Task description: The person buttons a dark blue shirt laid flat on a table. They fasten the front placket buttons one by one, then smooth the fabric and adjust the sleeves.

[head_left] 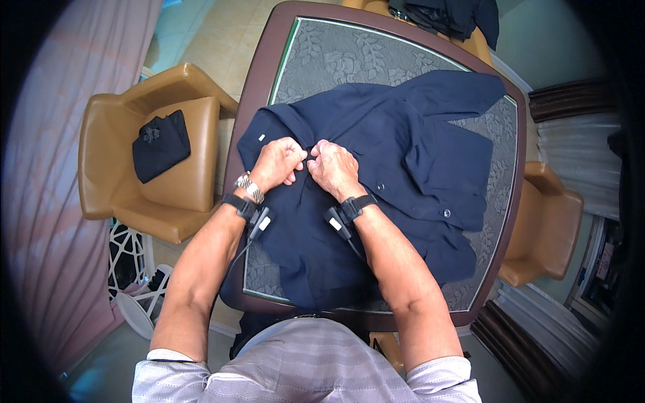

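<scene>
A dark navy suit jacket (363, 126) lies spread on the table, with its collar end towards the left. One sleeve (453, 93) stretches to the upper right. My left hand (278, 160) pinches the jacket's front near the collar, thumb against fingers. Close beside it, my right hand (335, 166) grips the facing edge of the cloth. Whatever small part sits between the fingertips is hidden. Two round buttons, a nearer button (380, 187) and a farther button (446, 213), show along the front edge. A small white tag (261, 137) marks the cloth left of my hands.
A patterned grey top (332, 55) fills the table's dark wooden rim (254, 65). At left, a tan armchair (196, 166) bears a folded black garment (164, 146). Another tan chair (544, 226) is at right. Dark clothing (453, 17) hangs over a chair beyond the table.
</scene>
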Motion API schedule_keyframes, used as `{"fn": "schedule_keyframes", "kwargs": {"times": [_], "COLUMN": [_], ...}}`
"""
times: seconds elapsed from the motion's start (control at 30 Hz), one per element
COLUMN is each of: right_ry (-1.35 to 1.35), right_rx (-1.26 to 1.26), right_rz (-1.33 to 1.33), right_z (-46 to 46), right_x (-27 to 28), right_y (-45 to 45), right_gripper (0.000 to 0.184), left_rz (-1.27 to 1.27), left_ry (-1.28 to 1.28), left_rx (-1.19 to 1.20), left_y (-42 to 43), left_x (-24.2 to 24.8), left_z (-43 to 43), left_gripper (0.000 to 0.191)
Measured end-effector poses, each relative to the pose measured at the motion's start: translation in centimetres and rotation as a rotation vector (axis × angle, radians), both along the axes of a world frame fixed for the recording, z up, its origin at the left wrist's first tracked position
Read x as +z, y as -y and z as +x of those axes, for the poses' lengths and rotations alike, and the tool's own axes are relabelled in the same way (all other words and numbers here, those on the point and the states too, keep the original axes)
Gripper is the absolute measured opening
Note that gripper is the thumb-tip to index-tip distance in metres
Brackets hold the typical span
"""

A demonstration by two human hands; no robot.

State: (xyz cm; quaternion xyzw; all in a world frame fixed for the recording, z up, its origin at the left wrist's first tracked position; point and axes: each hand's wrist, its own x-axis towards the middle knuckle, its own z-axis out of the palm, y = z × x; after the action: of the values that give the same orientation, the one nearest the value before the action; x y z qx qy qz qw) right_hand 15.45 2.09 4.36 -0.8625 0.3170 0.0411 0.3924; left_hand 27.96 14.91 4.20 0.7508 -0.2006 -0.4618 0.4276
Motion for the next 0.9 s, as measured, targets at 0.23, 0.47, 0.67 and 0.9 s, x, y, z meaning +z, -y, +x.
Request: {"fn": "schedule_keyframes", "kwargs": {"times": [0.23,0.47,0.67,0.9], "right_ry": [0.072,0.108,0.174,0.197], "right_rx": [0.003,0.013,0.014,-0.038], "right_rz": [-0.066,-0.062,-0.035,0.003], "right_z": [-0.3,-0.6,-1.1,-1.2], "right_x": [-0.8,-0.9,-0.6,-0.3], "right_y": [-0.4,-0.3,-0.3,-0.6], "right_gripper": [0.022,0.024,0.025,0.026], "left_rz": [-0.327,-0.31,-0.339,-0.232], "left_ry": [0.902,0.892,0.882,0.765], "left_rx": [-0.269,-0.373,-0.376,-0.346], "left_y": [-1.8,-1.2,-0.7,0.1], "left_x": [0.7,0.0,-0.1,0.0], "left_z": [-1.4,0.1,0.5,1.0], "left_gripper": [0.022,0.015,0.012,0.008]}}
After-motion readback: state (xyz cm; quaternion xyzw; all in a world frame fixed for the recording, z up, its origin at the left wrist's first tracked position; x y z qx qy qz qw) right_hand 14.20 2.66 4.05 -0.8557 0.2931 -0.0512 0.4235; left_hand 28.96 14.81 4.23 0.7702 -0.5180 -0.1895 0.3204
